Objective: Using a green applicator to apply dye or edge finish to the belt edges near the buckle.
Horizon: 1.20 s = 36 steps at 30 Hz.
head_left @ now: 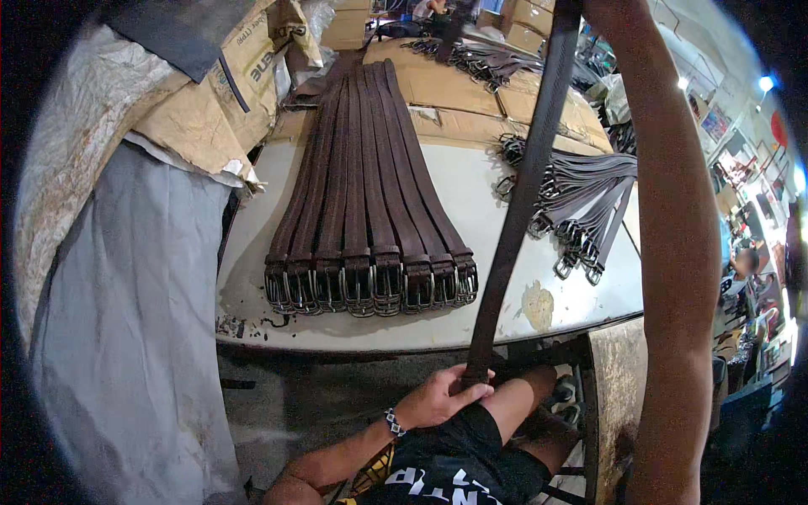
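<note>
A dark brown leather belt (526, 181) runs straight and taut from my lap up to the top edge of the view. My left hand (444, 396) is closed around its lower end, thumb along the strap. My right arm is raised high at the right, and my right hand (608, 8) meets the belt's upper part, its fingers mostly cut off by the edge. Left of the held belt, a fanned stack of dark brown belts (362, 185) lies on the table, its metal buckles lined up towards me.
The white table (379, 335) has a chipped front edge. More belts with buckles (581, 202) lie at its right, others (480, 63) on cardboard (438, 88) farther back. Grey cloth (135, 337) and brown paper sacks (202, 126) rise at the left. Another person (741, 269) is far right.
</note>
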### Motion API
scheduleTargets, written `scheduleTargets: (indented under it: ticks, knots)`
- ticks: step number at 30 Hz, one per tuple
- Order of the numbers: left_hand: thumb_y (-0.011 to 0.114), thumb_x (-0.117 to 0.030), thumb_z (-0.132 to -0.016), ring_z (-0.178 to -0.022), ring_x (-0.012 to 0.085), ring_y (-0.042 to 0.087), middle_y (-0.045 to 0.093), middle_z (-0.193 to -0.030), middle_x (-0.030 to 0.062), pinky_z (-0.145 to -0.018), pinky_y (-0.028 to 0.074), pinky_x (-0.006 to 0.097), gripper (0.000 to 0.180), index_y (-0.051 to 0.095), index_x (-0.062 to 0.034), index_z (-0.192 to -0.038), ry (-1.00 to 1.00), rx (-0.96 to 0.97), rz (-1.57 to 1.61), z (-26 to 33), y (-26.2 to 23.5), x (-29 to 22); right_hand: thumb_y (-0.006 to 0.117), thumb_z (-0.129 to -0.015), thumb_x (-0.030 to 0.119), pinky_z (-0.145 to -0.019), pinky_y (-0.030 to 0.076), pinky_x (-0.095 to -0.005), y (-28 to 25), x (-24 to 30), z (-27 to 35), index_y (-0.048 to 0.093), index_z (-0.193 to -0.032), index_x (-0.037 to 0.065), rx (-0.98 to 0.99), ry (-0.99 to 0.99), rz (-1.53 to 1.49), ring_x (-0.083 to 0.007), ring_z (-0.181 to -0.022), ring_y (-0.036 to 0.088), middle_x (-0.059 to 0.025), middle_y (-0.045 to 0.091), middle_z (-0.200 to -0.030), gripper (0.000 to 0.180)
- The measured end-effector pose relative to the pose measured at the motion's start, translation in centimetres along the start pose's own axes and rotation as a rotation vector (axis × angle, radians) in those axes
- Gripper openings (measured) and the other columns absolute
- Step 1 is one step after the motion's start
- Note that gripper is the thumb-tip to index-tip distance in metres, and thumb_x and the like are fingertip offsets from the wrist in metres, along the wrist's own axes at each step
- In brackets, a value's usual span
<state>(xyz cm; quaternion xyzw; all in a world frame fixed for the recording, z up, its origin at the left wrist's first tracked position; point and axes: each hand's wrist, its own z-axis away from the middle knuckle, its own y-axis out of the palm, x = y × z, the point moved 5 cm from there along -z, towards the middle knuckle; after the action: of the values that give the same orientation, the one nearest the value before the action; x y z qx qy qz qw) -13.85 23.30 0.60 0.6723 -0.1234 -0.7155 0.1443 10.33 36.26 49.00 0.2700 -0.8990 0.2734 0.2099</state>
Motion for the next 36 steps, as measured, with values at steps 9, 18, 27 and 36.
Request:
scheduleTargets:
  ticks: [9,18,27,36]
  knots:
    - [0.055,-0.017,-0.106,-0.106,0.0264,0.070,0.071,-0.115,0.0226,-0.095,0.055,0.039,0.036,0.052,0.0065,-0.132,-0.064,0.050,0.237,-0.1,-2.3,-6.1,0.059,-0.101,0.025,-0.101,0.049,-0.0473,-2.8,-13.5,-0.4,0.055,-0.131,-0.005,0.244,0.444,-0.166,-0.0310,-0.112,0.060,-0.0202,0.061,-0.126,0.043]
    - [0.051,-0.026,-0.107,-0.101,0.0341,0.073,0.070,-0.114,0.0258,-0.087,0.059,0.042,0.042,0.050,0.0041,-0.136,-0.006,-0.136,0.253,-0.7,-4.1,-10.0,0.066,-0.097,0.027,-0.103,0.048,-0.0344,-9.4,-14.0,19.9,0.065,-0.128,-0.002,0.077,0.513,-0.073,-0.0228,-0.120,0.062,-0.0139,0.064,-0.131,0.042]
    - [0.051,-0.035,-0.106,-0.097,0.0299,0.074,0.072,-0.111,0.0206,-0.077,0.062,0.039,0.044,0.054,-0.0013,-0.135,0.087,-0.325,0.303,-6.5,-6.2,-13.7,0.065,-0.099,0.030,-0.098,0.044,-0.0381,-17.1,-13.8,39.9,0.068,-0.111,0.002,-0.306,0.791,-0.142,-0.0201,-0.122,0.060,-0.0140,0.063,-0.136,0.031]
    - [0.035,-0.034,-0.108,-0.085,0.0351,0.075,0.072,-0.106,0.0243,-0.075,0.061,0.047,0.039,0.053,-0.0041,-0.127,0.052,-0.424,0.457,-6.7,-9.3,-13.2,0.064,-0.099,0.023,-0.093,0.047,-0.0349,-18.5,-9.1,56.7,0.067,-0.108,0.005,-0.657,0.924,-0.207,-0.0204,-0.118,0.063,-0.0111,0.069,-0.125,0.021]
